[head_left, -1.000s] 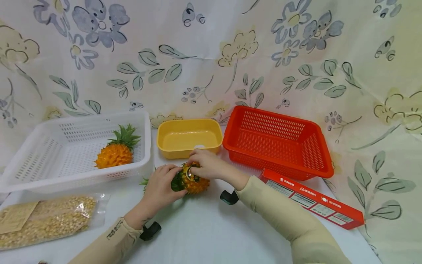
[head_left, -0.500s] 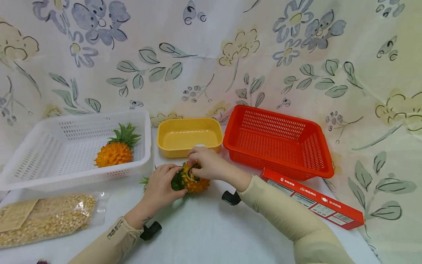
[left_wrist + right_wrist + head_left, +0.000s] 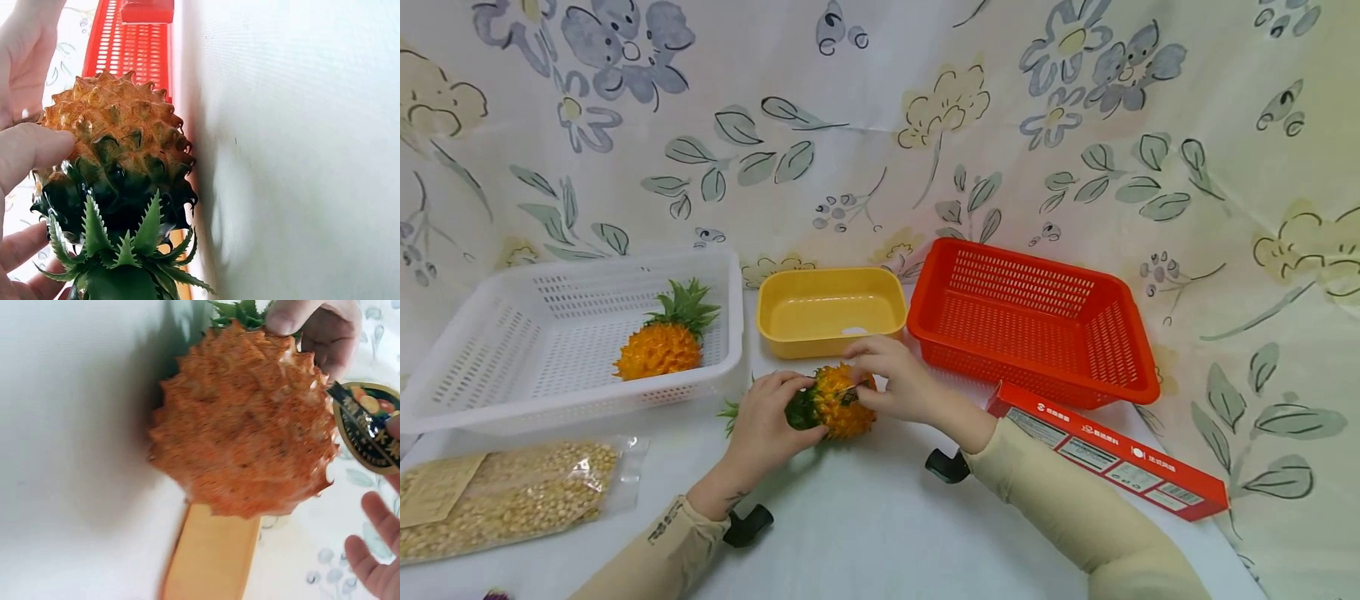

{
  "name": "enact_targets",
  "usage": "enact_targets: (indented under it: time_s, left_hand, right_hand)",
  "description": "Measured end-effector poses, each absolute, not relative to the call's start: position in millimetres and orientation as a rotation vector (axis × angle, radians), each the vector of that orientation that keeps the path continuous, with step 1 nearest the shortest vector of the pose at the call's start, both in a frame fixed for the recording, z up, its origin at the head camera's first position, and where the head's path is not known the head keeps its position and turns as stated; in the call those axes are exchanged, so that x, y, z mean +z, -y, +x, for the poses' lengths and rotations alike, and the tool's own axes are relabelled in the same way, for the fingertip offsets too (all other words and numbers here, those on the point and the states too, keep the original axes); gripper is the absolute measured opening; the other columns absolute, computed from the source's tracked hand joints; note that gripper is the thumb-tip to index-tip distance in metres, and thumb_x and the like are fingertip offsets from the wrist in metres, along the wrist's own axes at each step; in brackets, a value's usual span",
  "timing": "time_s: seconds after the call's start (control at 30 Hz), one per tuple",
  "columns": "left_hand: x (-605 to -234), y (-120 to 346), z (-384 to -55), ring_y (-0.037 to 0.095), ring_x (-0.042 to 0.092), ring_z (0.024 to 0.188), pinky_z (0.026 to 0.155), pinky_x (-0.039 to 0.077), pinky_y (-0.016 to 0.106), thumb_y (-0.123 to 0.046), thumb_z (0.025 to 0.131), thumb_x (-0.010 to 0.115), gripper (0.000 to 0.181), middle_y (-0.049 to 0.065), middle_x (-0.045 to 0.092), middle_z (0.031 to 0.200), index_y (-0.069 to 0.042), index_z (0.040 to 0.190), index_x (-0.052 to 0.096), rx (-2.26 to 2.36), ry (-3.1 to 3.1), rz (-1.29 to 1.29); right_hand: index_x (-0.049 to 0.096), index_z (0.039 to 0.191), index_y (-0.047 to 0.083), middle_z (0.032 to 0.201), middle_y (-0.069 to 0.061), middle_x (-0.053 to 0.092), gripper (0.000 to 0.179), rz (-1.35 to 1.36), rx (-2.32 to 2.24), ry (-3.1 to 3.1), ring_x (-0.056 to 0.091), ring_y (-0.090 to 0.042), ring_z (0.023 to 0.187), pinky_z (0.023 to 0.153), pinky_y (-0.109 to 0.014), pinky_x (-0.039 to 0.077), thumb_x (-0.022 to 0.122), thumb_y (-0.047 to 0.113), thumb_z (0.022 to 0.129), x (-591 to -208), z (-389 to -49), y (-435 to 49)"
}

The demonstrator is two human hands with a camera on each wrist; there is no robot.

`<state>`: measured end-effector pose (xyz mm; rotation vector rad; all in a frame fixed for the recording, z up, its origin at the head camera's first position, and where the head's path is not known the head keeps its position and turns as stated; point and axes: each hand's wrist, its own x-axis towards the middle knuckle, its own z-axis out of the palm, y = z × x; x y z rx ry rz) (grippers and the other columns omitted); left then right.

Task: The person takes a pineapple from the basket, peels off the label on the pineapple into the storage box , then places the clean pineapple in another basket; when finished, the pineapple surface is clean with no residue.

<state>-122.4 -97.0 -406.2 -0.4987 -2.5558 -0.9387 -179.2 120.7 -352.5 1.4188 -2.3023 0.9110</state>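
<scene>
An orange artificial pineapple [image 3: 835, 404] with dark green near its crown lies on its side on the white table. My left hand [image 3: 769, 423] grips it at the crown end, thumb on the near side; in the left wrist view its spiky green leaves [image 3: 125, 250] point toward the camera. Beside the fruit's other end, my right hand [image 3: 901, 383] pinches a round sticker [image 3: 369, 428], black and gold with fruit pictures and a dark strip. Its edge is close to the spikes in the right wrist view; whether it touches them I cannot tell.
A white basket [image 3: 550, 408] at the left holds a second pineapple [image 3: 662, 352]. Behind the hands stand a yellow container [image 3: 831, 343] and a red basket [image 3: 1037, 375]. A red box [image 3: 1120, 458] lies at right, a bag of pale kernels [image 3: 512, 500] at left.
The sticker, flat against the pineapple a second ago, is now lifted off its surface in the right fingers. My right hand has moved slightly right. The left hand holds its place.
</scene>
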Motion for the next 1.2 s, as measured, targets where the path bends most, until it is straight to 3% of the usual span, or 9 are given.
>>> enact_targets:
  time_s: [0.3, 0.53, 0.73, 0.93, 1.2]
  left_hand:
    - [-406.8, 96.0, -122.9, 0.03, 0.048, 0.109, 0.089, 0.038, 0.049, -0.027, 0.06, 0.087, 0.059, 0.01, 0.058, 0.114, -0.008, 0.111, 0.063, -1.013, 2.54, -0.465]
    - [-407.5, 96.3, -123.2, 0.03, 0.048, 0.108, 0.088, 0.038, 0.048, -0.024, 0.059, 0.087, 0.06, 0.01, 0.058, 0.114, -0.007, 0.111, 0.063, -1.016, 2.521, -0.462]
    - [-408.9, 96.8, -124.2, 0.03, 0.048, 0.109, 0.091, 0.038, 0.048, -0.028, 0.061, 0.086, 0.059, 0.009, 0.058, 0.114, -0.008, 0.111, 0.063, -1.011, 2.54, -0.461]
    - [-408.9, 96.8, -123.3, 0.03, 0.048, 0.108, 0.089, 0.038, 0.048, -0.029, 0.061, 0.086, 0.059, 0.009, 0.058, 0.113, -0.008, 0.11, 0.063, -1.019, 2.535, -0.462]
    - [-408.2, 96.3, -121.2, 0.03, 0.049, 0.108, 0.089, 0.039, 0.048, -0.029, 0.061, 0.086, 0.057, 0.01, 0.059, 0.113, -0.008, 0.11, 0.064, -1.013, 2.536, -0.463]
  right_hand:
    - [0.062, 0.074, 0.012, 0.107, -0.012, 0.062, 0.013, 1.444, 0.949, 2.127, 0.052, -0.023, 0.105, 0.092, -0.037, 0.045, 0.068, 0.001, 0.072, -362.2, -171.3, -139.3]
    - [0.071, 0.087, 0.009, 0.108, -0.011, 0.063, 0.018, 1.346, 0.752, 2.087, 0.055, -0.024, 0.104, 0.09, -0.038, 0.045, 0.062, -0.001, 0.075, -334.9, -177.8, -135.6]
    - [0.072, 0.087, 0.008, 0.103, -0.012, 0.065, 0.02, 1.194, 0.427, 2.078, 0.06, -0.027, 0.09, 0.076, -0.035, 0.05, 0.057, -0.003, 0.081, -304.4, -204.9, -118.1]
    - [0.074, 0.09, 0.01, 0.103, -0.01, 0.066, 0.017, 1.128, 0.229, 2.206, 0.061, -0.026, 0.093, 0.079, -0.033, 0.051, 0.058, 0.004, 0.086, -289.4, -240.6, -95.5]
    - [0.074, 0.097, 0.015, 0.104, -0.006, 0.065, 0.022, 1.153, -0.061, 2.41, 0.058, -0.024, 0.093, 0.082, -0.033, 0.048, 0.055, 0.007, 0.089, -296.4, -278.2, -70.4]
